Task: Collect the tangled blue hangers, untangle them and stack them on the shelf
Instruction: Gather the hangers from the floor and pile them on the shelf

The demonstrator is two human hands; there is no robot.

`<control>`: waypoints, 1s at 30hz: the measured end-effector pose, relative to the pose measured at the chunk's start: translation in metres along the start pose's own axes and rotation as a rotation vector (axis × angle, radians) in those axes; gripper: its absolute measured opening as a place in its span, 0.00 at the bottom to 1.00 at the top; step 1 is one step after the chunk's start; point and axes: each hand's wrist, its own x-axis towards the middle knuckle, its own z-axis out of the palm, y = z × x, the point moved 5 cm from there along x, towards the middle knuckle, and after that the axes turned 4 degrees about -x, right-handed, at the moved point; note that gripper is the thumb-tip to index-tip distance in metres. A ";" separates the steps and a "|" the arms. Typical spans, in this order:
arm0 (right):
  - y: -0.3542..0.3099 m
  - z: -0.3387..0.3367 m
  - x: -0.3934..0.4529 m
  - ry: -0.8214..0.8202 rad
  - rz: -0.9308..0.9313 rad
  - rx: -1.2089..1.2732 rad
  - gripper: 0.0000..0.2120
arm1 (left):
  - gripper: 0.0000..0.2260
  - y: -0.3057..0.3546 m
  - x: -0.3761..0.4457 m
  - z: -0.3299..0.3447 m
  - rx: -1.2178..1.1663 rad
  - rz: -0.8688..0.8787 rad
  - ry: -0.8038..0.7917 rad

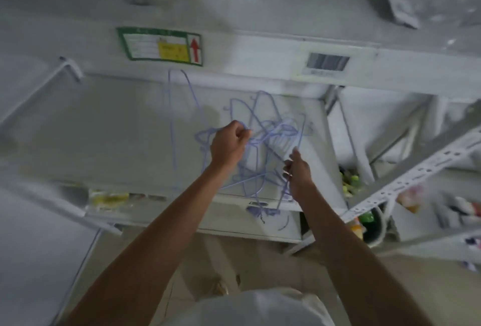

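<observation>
A tangle of thin blue hangers [270, 130] is held over the right half of the white shelf [117, 127]. My left hand [229, 143] is closed in a fist around wires at the tangle's left side. My right hand [298, 172] pinches a blue wire at the tangle's lower right edge. One long blue hanger [179, 107] stands out to the left, reaching toward the shelf's back. A few blue hooks [260, 212] dangle below the shelf's front edge. The picture is blurred, so single hangers are hard to tell apart.
A green-bordered label [160, 47] and a barcode tag [326, 62] are on the beam of the shelf above. Bags and containers sit on that upper shelf. A perforated white upright [416, 172] and shelves with packaged goods stand at the right. Tiled floor lies below.
</observation>
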 end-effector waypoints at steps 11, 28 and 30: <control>-0.006 -0.036 0.001 -0.021 -0.013 0.084 0.33 | 0.16 0.008 0.017 0.097 0.134 0.040 -0.403; 0.023 0.013 -0.021 -0.016 -0.709 -1.069 0.27 | 0.31 -0.082 -0.073 0.035 0.818 0.119 -0.342; 0.020 0.037 -0.027 -0.136 -0.826 -1.144 0.27 | 0.32 -0.090 -0.091 0.021 0.854 0.030 -0.328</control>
